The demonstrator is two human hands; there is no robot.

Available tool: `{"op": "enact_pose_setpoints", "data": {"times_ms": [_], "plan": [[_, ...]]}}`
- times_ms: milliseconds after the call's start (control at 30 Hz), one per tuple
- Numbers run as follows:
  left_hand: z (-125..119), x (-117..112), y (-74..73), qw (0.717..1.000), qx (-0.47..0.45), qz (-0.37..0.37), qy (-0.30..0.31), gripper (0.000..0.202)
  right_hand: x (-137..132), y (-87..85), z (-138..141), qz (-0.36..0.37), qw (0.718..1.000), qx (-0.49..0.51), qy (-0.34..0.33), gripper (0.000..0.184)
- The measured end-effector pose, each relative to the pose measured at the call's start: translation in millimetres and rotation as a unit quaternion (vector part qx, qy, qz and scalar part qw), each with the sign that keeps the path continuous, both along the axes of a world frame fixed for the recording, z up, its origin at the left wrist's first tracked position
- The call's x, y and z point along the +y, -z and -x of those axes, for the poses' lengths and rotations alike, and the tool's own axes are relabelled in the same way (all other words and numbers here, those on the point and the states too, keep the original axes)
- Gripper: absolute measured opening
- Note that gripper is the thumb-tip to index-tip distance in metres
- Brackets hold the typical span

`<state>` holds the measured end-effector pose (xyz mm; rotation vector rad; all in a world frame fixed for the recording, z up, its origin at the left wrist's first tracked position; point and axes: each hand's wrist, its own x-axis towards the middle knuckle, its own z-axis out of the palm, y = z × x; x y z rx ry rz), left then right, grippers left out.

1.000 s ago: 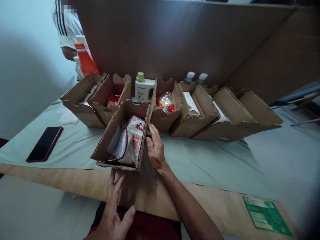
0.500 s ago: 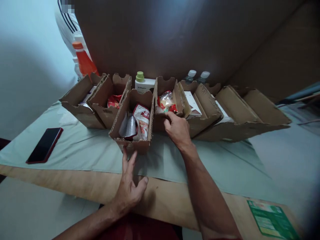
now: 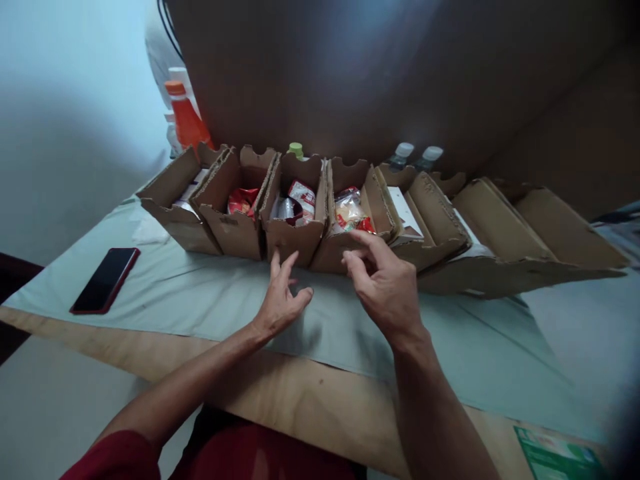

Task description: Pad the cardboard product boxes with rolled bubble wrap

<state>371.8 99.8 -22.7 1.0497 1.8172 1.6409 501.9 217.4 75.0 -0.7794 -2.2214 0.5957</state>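
A cardboard box [image 3: 294,241] with a silver packet [image 3: 287,209] and a red-and-white packet [image 3: 303,200] stands in a row of similar boxes. My left hand [image 3: 284,300] has its fingers spread, fingertips at the lower front of that box. To its right, another cardboard box [image 3: 340,252] contains red and clear food packaging [image 3: 351,212]. My right hand [image 3: 387,283] is in front of this box, index finger by its front rim and thumb apart; nothing shows between them.
More boxes flank these: a left one holds a red packet [image 3: 243,200], a right one a white carton [image 3: 405,212]. Behind stand an orange bottle [image 3: 187,120] and white-capped bottles [image 3: 401,157]. A phone [image 3: 105,280] lies left on the green cloth [image 3: 200,293]; a green printed sheet [image 3: 555,457] lies front right.
The box with the silver packet has slid back into line with its neighbours, my left hand following it. My right hand has drawn back slightly from the neighbouring box's rim. The view has shifted.
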Motion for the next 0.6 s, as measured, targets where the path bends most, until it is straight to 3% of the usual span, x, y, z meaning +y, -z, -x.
{"op": "enact_pose_setpoints", "data": {"times_ms": [100, 200, 300, 400, 500, 600], "plan": [[-4, -22, -1.5, 1.0, -0.005, -0.016, 0.003, 0.068, -23, -13.8, 25, -0.029, 0.996, -0.017, -0.08, 0.033], [-14, -54, -0.4, 1.0, -0.019, -0.003, -0.013, 0.057, -43, -25.5, 76, -0.05, 0.983, -0.117, -0.136, 0.046], [-18, -89, 3.4, 0.998, -0.028, 0.026, -0.052, 0.047, -52, -31.1, 133, -0.058, 0.962, -0.226, -0.14, 0.061], [-9, -123, 9.6, 0.994, -0.018, 0.043, -0.096, 0.041, -52, -28.8, 169, -0.061, 0.955, -0.266, -0.12, 0.045], [11, -154, 16.2, 0.988, -0.009, 0.032, -0.154, 0.036, -59, -22.2, 169, -0.067, 0.954, -0.268, -0.117, 0.034], [31, -180, 19.3, 0.973, -0.018, 0.01, -0.232, 0.039, -80, -16.9, 133, -0.063, 0.955, -0.241, -0.162, 0.027]]}}
